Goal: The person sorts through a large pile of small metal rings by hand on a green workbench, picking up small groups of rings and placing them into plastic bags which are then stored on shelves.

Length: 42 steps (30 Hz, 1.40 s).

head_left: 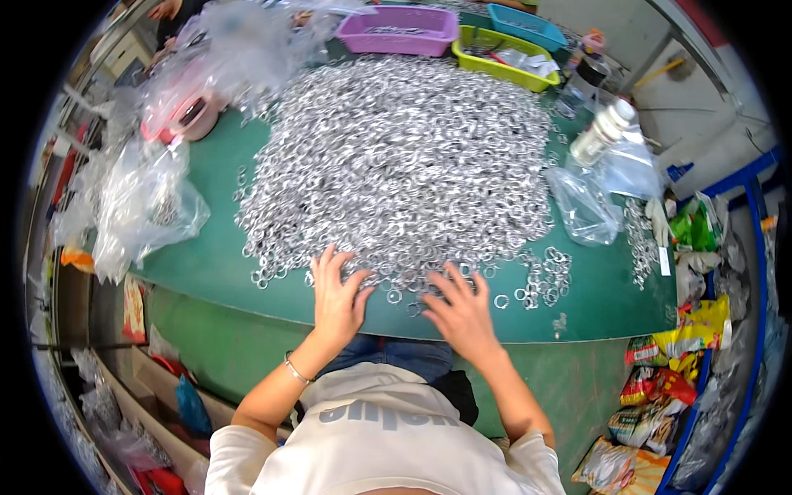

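Note:
A broad heap of small silver metal rings point(396, 157) covers the middle of the green table point(214, 272). At the heap's near edge, my left hand point(337, 299) rests with its fingers spread, the fingertips touching the rings. My right hand point(460, 312) lies a little to the right, its fingers also apart and reaching to the front rings. A few loose rings point(414, 308) lie between the two hands. Beside my right hand is a smaller cluster of rings point(544, 279). Neither hand shows anything gripped in it.
Clear plastic bags point(148, 206) and a pink basin point(195, 120) stand at the left. Purple point(398, 41), yellow-green point(505, 71) and blue point(528, 28) trays line the far edge. On the right are a white bottle point(604, 134), a plastic bag point(584, 206) and more rings point(640, 239).

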Each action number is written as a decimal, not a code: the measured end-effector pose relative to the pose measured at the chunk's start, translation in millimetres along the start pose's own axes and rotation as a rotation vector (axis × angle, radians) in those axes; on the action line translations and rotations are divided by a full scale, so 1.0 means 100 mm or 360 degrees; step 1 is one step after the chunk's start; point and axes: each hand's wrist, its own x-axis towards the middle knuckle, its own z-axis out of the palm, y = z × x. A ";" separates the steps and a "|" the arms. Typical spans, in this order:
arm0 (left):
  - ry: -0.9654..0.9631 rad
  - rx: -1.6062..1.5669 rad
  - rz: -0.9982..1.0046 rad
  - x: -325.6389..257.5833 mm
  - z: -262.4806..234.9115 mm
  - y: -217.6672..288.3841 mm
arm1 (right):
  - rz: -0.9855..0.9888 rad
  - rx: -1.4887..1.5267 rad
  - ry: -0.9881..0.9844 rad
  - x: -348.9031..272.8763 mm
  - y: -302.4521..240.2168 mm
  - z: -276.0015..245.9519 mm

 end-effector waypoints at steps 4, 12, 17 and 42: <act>0.0026 -0.0044 -0.0015 -0.02 -0.02 -0.05 | 0.0091 -0.0184 0.0168 -0.10 0.14 -0.08; -0.0026 -0.0063 -0.0051 -0.03 -0.04 -0.04 | 0.0606 -0.0473 0.0491 -0.26 0.33 -0.19; -0.0162 -0.0081 0.0052 -0.02 -0.10 0.09 | 0.0791 -0.0397 0.0634 -0.11 0.16 -0.22; -0.0219 -0.0288 0.0202 0.03 -0.08 0.05 | 0.0953 0.0796 0.0974 -0.04 0.23 -0.13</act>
